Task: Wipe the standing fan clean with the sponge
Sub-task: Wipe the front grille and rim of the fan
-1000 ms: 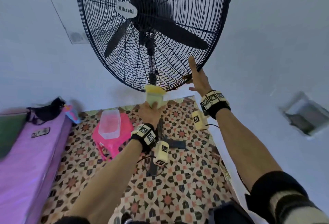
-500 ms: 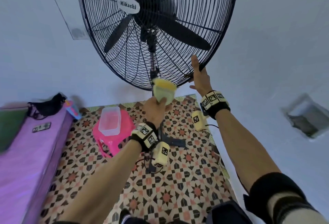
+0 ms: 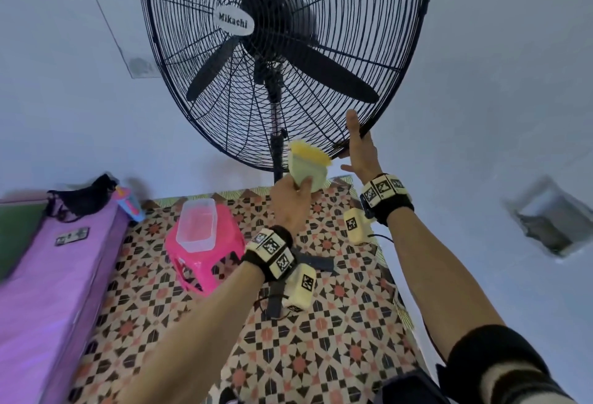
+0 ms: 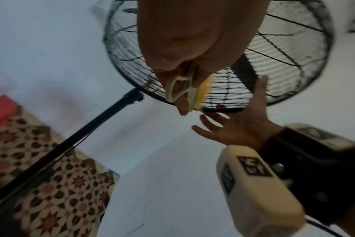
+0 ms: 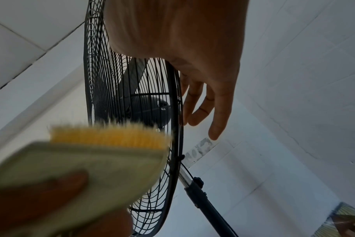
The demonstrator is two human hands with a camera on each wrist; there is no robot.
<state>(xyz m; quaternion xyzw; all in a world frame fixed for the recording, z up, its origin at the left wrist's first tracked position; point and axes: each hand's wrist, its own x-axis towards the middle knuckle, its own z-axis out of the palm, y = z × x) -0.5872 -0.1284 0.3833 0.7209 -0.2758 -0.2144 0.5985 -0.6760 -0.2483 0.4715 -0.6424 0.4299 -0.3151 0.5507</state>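
Observation:
A black standing fan (image 3: 282, 50) with a round wire guard rises on a dark pole (image 3: 277, 159). My left hand (image 3: 290, 201) grips a pale scrubber with yellow bristles (image 3: 308, 163) by its handle, bristles against the guard's lower rim. The left wrist view shows the scrubber (image 4: 184, 91) pinched under my left hand (image 4: 192, 48) at the guard (image 4: 284, 56). My right hand (image 3: 361, 150) lies flat with straight fingers on the rim's lower right. The right wrist view shows its fingers (image 5: 219, 115) beside the guard (image 5: 116, 80) and the blurred scrubber (image 5: 91, 157) close by.
A pink plastic stool (image 3: 205, 259) carrying a clear container (image 3: 196, 225) stands on the patterned floor (image 3: 321, 355) left of the fan base. A purple mattress (image 3: 48, 291) runs along the left. A wall opening (image 3: 552, 224) is at the right.
My left hand has carried the scrubber rightward along the guard's lower rim, nearer my right hand. The right hand has stayed flat on the rim.

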